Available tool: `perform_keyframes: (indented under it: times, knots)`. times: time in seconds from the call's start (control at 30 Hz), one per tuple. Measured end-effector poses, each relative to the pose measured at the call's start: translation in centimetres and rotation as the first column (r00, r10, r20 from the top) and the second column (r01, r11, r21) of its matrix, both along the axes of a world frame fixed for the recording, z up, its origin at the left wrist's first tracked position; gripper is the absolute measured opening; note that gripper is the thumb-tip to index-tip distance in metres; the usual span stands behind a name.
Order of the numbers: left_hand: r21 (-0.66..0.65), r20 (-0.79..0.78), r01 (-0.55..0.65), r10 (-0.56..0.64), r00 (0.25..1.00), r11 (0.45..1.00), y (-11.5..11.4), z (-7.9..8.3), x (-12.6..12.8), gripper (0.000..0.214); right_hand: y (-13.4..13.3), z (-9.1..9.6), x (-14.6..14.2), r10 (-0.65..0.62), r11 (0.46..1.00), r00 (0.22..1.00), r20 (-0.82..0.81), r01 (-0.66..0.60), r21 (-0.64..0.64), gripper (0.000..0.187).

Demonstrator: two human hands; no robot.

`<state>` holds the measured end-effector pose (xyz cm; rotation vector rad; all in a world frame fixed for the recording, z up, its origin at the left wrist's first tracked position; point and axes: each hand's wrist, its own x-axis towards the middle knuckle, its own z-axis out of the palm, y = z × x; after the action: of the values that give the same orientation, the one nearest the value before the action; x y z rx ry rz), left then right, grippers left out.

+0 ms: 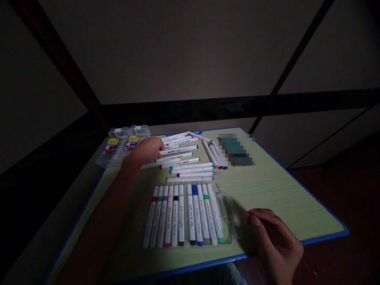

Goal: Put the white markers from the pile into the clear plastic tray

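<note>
My left hand (147,151) reaches to the far side of a pale green table (276,190), fingers curled onto a loose pile of white markers (181,156) with coloured caps. Whether it grips one I cannot make out. Nearer me, a clear plastic tray (228,221) holds several white markers (184,215) laid side by side. My right hand (274,241) rests on the table at the tray's right end, fingers loosely bent and touching its edge.
Two clear plastic cases with yellow labels (123,146) lie at the far left corner. A blurred teal object (236,149) sits at the far right. The table has a blue edge (323,237); dark surroundings and dark frame bars lie behind.
</note>
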<state>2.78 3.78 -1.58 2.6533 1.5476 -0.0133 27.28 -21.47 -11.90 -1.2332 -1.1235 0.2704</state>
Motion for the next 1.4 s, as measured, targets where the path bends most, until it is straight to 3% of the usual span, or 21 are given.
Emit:
perform_keyframes:
  times: [0.1,0.4,0.63,0.93,1.1,1.4]
  knots:
    - [0.024,-0.102,0.0,0.002,0.995,1.0,0.8,-1.0,-0.3,0.011,0.0,0.0,0.0,0.005,1.0,1.0,0.004,-0.005,0.003,0.013]
    - [0.1,-0.126,-0.078,0.091,0.988,0.992,1.4,-2.8,-0.5,0.021,0.0,-0.3,0.1,0.011,1.0,0.999,0.043,-0.01,-0.018,0.012]
    - [0.077,-0.164,-0.093,0.105,0.981,0.993,2.1,-4.1,-0.7,0.022,-0.2,-0.4,0.2,0.005,0.999,0.999,0.048,-0.004,-0.033,0.01]
    - [0.052,-0.169,-0.111,0.118,0.979,0.992,2.2,-4.6,-0.9,0.024,-0.1,-0.1,0.1,0.04,0.998,0.997,0.073,-0.036,-0.048,0.012]
    - [0.011,-0.134,-0.056,0.057,0.989,0.998,2.6,-4.8,-1.3,0.029,-0.1,-0.2,0.2,0.06,0.998,0.995,0.078,-0.057,-0.038,0.011]
    - [0.006,-0.117,-0.045,0.046,0.992,0.999,2.0,-4.2,-0.8,0.029,0.0,-0.1,0.2,0.063,0.997,0.993,0.104,-0.059,-0.045,0.012]
